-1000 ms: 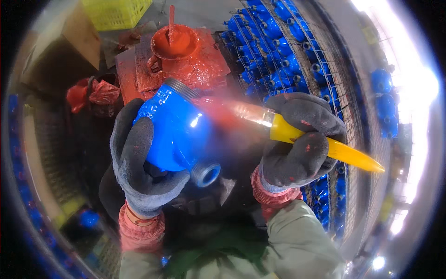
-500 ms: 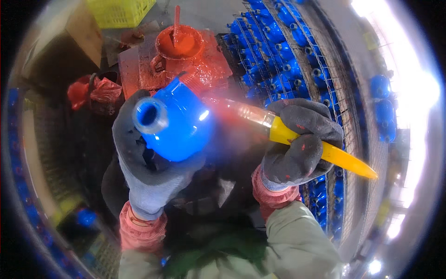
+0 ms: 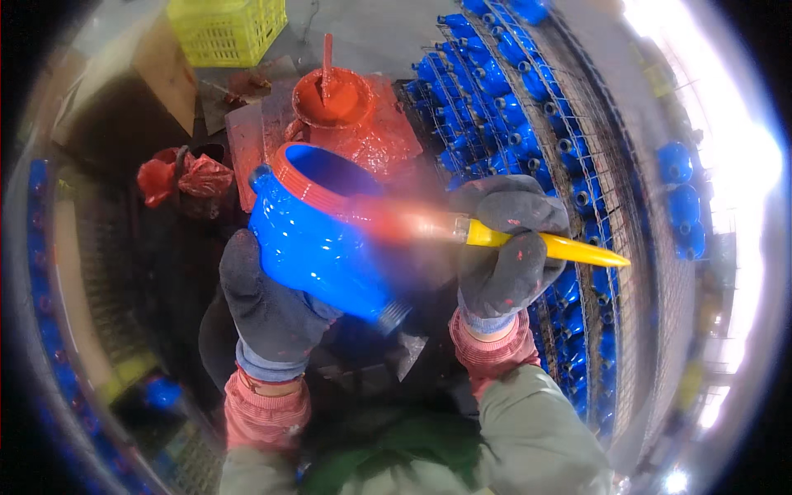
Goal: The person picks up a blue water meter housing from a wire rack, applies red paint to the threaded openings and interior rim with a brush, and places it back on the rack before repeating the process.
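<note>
My left hand, in a dark work glove, grips a glossy blue hollow metal part from below and the left. Its wide mouth tilts up and away from me, and a threaded rim there is coated red. A narrow threaded neck points down toward the right. In my gloved right hand is a paintbrush with a yellow handle. Its red, blurred bristles lie at the right side of the red rim; whether they touch is hard to make out. Red specks dot the right glove.
Beyond the part, a red paint pot with a stick in it stands on a red-smeared board. Racks of blue parts fill the right. A yellow crate, a cardboard box and a red-stained container lie at the left.
The blue part has been turned: its narrow neck faced me at the left and now points down right, showing the red rim. My right hand and the brush have shifted slightly left.
</note>
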A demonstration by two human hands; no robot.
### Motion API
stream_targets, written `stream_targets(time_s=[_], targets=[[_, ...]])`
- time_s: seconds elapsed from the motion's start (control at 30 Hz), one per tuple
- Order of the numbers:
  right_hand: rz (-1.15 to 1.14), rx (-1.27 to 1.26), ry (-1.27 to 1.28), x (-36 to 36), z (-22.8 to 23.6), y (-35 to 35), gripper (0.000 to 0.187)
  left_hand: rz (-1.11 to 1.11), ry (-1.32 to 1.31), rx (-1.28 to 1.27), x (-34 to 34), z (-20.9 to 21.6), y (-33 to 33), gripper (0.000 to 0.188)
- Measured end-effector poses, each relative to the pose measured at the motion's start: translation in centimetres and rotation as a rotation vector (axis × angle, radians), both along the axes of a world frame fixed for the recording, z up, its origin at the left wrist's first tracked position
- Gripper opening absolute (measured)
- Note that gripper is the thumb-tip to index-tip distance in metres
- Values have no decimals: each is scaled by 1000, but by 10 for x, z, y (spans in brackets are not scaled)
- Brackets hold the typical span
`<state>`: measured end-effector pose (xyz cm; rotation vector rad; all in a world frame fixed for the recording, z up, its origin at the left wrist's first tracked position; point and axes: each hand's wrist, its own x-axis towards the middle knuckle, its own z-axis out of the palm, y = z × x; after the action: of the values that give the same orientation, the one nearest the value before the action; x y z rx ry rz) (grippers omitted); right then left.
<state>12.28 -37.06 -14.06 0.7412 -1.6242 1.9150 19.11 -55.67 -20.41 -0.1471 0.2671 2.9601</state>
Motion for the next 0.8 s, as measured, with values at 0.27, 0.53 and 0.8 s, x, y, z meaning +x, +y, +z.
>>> stream_targets(time_s=[0.27,0.53,0.8], targets=[[411,-275,-174,-23,-22,7,12,-400,214,431,-7,7,-5,85],[586,-337,-464,-48,-45,20,31,-391,54,409,-1,11,17,78],[785,-644,-612,-59,-57,17,25,-558,31,537,14,27,51,54]])
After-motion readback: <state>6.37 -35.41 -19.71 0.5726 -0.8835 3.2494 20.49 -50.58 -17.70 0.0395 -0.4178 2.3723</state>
